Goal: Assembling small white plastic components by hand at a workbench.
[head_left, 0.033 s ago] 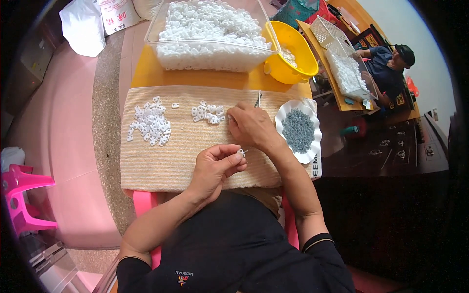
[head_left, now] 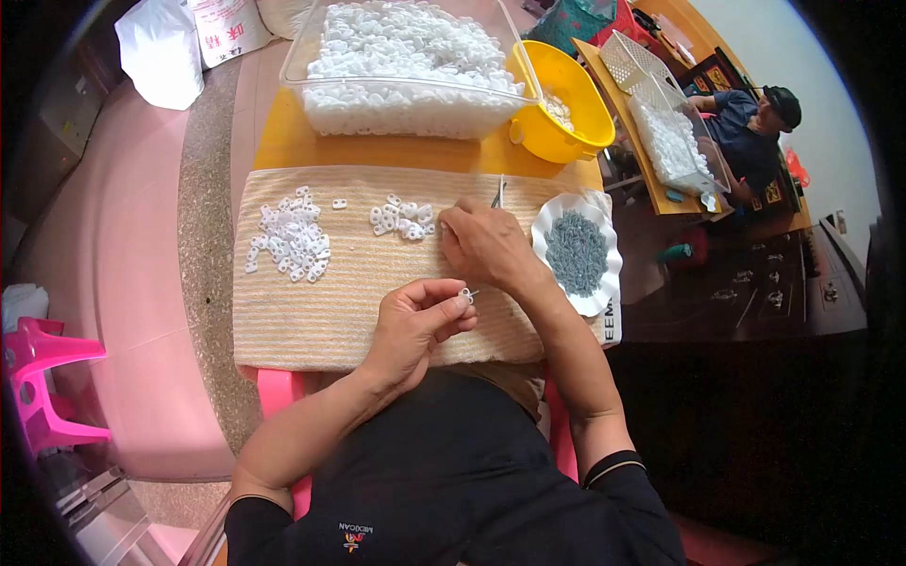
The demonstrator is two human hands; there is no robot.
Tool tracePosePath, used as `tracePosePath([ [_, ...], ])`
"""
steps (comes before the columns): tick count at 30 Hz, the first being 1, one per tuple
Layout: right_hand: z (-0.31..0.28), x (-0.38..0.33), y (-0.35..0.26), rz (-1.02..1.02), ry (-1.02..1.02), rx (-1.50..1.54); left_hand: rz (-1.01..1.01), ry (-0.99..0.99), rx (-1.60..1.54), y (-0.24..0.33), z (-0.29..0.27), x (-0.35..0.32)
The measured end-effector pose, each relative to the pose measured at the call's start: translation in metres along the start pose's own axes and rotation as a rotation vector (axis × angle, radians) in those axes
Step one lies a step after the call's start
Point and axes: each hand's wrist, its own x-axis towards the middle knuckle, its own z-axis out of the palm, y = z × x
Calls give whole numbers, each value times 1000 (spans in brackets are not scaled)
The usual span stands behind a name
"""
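Between the thumb and fingers of my left hand (head_left: 420,325) is a small white plastic piece with holes (head_left: 466,295); a thin metal pin sticks out of its right side. My right hand (head_left: 486,243) rests on the striped towel (head_left: 330,325) with its fingers curled, beside a small cluster of white two-holed pieces (head_left: 404,218). What its fingertips hold, if anything, is hidden. A bigger heap of white pieces (head_left: 291,236) lies to the left, with one loose piece (head_left: 339,204) near it. Right of my right forearm, a white wavy-rimmed plate (head_left: 612,253) holds many grey pins (head_left: 576,253).
Behind the towel stands a clear bin (head_left: 406,108) full of white pieces, beside a yellow basin (head_left: 562,146). Scissors (head_left: 500,193) lie past my right hand. A person (head_left: 750,132) sits at another table with a bin (head_left: 672,151). A pink stool (head_left: 57,387) stands at left.
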Motion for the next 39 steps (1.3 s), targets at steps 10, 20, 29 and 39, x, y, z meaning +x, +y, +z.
tracePosePath([
  [10,-3,-4,3,-70,-14,-7,5,1,-17,1,0,-1],
  [20,-8,-36,7,73,99,602,27,9,-2,3,-2,1],
  [29,-14,-62,4,319,-130,1314,32,9,-27,5,0,1],
  [39,-12,-65,0,363,-118,1395,36,37,-20,4,-1,2],
])
